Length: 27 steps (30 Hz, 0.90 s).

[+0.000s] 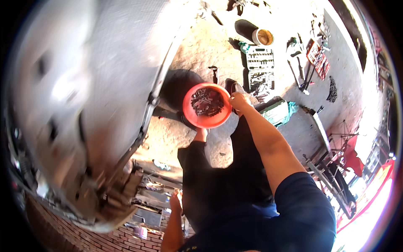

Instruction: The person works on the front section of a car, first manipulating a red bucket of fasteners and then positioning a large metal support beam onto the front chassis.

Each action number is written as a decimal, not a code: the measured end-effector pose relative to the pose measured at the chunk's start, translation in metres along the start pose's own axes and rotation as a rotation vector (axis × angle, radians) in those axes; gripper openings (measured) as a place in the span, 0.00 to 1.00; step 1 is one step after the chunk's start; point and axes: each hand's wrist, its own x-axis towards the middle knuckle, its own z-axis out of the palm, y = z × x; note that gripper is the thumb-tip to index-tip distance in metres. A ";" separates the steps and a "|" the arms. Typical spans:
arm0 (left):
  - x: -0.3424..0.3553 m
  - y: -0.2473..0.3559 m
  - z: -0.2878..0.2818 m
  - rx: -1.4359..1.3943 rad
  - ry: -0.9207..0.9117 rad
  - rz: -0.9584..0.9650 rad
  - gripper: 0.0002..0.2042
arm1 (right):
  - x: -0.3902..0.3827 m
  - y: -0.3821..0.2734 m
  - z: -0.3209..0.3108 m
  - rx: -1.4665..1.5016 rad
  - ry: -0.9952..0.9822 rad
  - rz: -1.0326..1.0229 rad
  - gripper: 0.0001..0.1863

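A red plastic basin (214,122) with a heap of small dark metal parts (207,102) in it is in front of me, above my left foot. My right hand (240,102) is closed on the basin's right rim, arm stretched forward. My left hand (176,200) is low at my left side, beside my left leg and apart from the basin. Its fingers look curled, with a small pale bit at their tips that is too small to name.
A large pale metal body (121,54) fills the left side. An open socket set (260,58), a tan-topped bucket (263,37), a green case (276,113) and a red tool tray (318,59) lie ahead and right. A hammer-like tool (214,74) lies beyond the basin.
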 end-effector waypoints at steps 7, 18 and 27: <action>-0.014 0.011 0.060 0.106 0.037 -0.154 0.17 | 0.193 0.044 0.100 -0.002 -0.033 0.081 0.18; -0.020 -0.002 0.098 0.042 0.089 -0.362 0.15 | 0.303 0.055 0.149 -0.041 0.113 0.218 0.26; -0.007 -0.030 0.051 0.461 0.140 0.362 0.13 | 0.129 0.040 -0.014 0.020 0.273 -0.086 0.30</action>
